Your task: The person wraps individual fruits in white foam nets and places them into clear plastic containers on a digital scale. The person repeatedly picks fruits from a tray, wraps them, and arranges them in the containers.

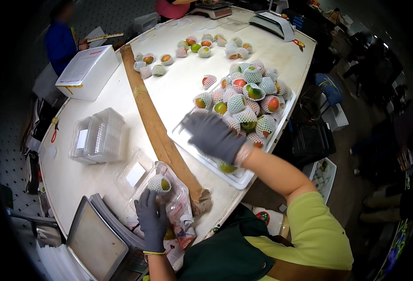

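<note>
My left hand [151, 218], in a grey glove, lies by an open clear plastic clamshell [178, 196], its fingertips at a fruit in a white foam net [159, 184]; whether it grips the fruit is unclear. My right hand [211, 135], also gloved in grey and blurred, is over the near left part of a white tray [240, 184]. Green and reddish fruits in foam nets [250, 91] are heaped in that tray. Its palm side is hidden, so I cannot tell what it holds. A lone netted fruit [209, 81] lies just outside the tray.
A brown cardboard strip [157, 130] crosses the white table. Left of it stand nested clear containers [99, 137], a white foam box [88, 72] and a scale [97, 235]. More netted fruits [166, 59] lie toward the far side. A person in blue [60, 40] stands beyond the box.
</note>
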The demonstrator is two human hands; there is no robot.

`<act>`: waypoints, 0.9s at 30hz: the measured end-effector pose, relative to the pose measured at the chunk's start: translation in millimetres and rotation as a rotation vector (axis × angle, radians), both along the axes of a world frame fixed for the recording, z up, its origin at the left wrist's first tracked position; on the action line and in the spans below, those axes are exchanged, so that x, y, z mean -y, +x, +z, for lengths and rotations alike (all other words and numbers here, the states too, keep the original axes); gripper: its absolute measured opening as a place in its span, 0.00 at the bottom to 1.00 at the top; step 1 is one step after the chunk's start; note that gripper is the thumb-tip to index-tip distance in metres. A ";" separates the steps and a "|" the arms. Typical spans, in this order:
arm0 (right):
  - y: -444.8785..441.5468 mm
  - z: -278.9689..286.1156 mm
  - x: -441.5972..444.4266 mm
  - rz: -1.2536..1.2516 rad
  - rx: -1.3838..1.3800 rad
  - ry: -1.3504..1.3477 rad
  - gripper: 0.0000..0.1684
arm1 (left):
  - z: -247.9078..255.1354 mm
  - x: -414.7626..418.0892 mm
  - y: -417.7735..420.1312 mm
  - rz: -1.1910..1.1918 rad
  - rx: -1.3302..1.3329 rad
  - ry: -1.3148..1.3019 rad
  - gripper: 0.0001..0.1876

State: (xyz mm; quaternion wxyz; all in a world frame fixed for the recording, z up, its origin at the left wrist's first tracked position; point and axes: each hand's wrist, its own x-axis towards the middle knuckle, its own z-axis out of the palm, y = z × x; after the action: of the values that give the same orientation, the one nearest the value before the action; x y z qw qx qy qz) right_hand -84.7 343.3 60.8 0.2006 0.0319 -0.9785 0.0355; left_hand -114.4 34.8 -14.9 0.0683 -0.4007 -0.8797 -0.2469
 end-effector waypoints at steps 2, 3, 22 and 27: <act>6.3 15.0 -45.3 -0.353 0.197 0.052 0.23 | 6.6 -0.9 6.9 0.042 0.064 0.036 0.22; 8.5 17.8 -64.1 -0.452 0.163 0.094 0.22 | 9.9 -2.8 10.3 0.039 0.067 0.066 0.22; 44.8 -18.5 113.3 0.244 0.769 -1.660 0.30 | 47.5 -12.1 58.2 0.424 1.292 0.964 0.22; 63.3 -32.6 135.6 0.040 0.851 -1.963 0.31 | 44.7 2.1 69.7 0.301 0.668 0.579 0.24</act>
State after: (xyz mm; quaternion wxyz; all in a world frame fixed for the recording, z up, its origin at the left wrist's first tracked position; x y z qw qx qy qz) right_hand -21.3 207.7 28.2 -0.2199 -0.1424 -0.5106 0.8189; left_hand -44.6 32.7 29.8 -0.0745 -0.1319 -0.7968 -0.5850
